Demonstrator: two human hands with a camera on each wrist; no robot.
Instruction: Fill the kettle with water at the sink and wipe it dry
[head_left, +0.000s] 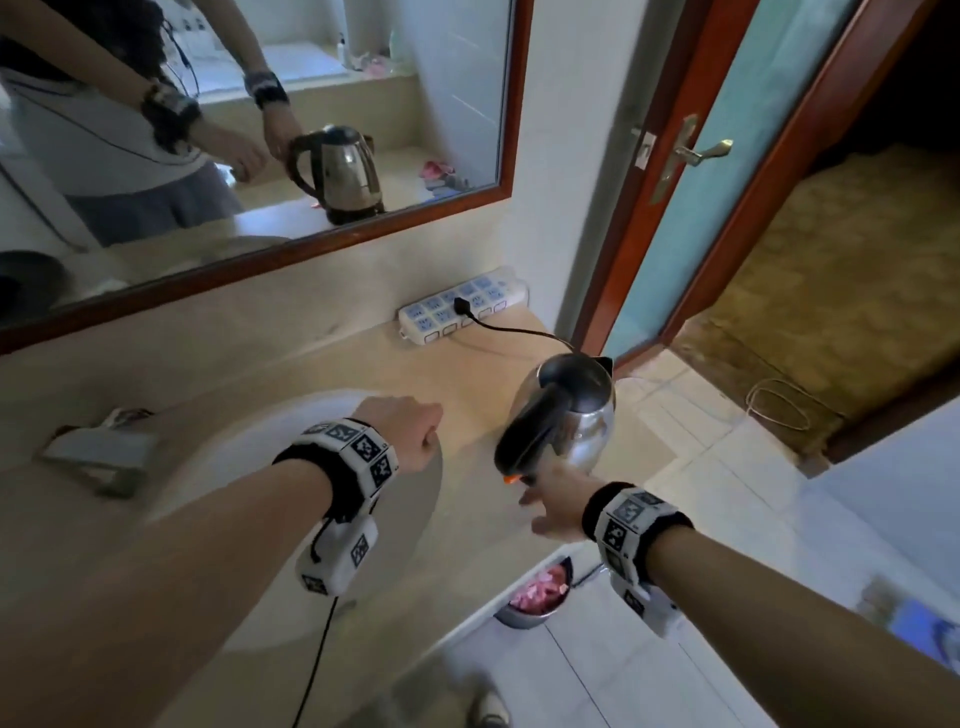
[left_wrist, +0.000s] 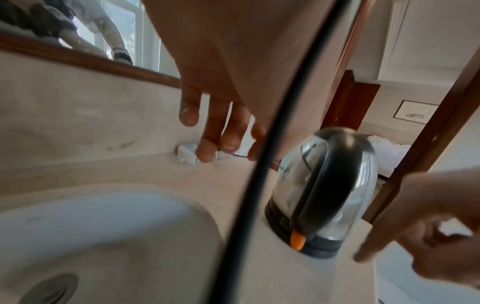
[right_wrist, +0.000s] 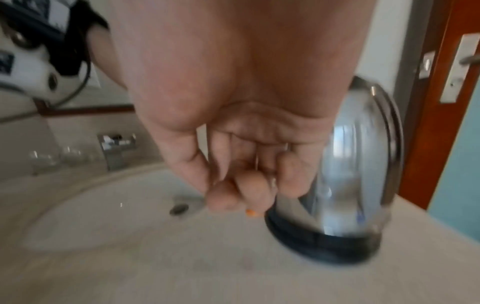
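Note:
A steel kettle (head_left: 582, 415) with a black handle and an orange switch (left_wrist: 297, 241) stands on its dark base on the beige counter (head_left: 467, 374), just right of the white sink (head_left: 228, 457). My right hand (head_left: 545, 506) hovers by the foot of the handle with fingers loosely curled, holding nothing. In the left wrist view the right hand (left_wrist: 415, 236) is a little apart from the kettle (left_wrist: 324, 185). My left hand (head_left: 415, 431) hangs over the sink's right rim, fingers (left_wrist: 228, 139) relaxed and empty. The right wrist view is blurred, showing the kettle (right_wrist: 350, 174) behind my fingers (right_wrist: 244, 187).
A chrome tap (head_left: 98, 452) stands at the sink's left. A power strip (head_left: 462, 309) lies against the wall with the kettle's black cord plugged in. The mirror (head_left: 260, 130) hangs above. An open door (head_left: 701, 156) is on the right. A metal bowl (head_left: 540, 597) sits below the counter.

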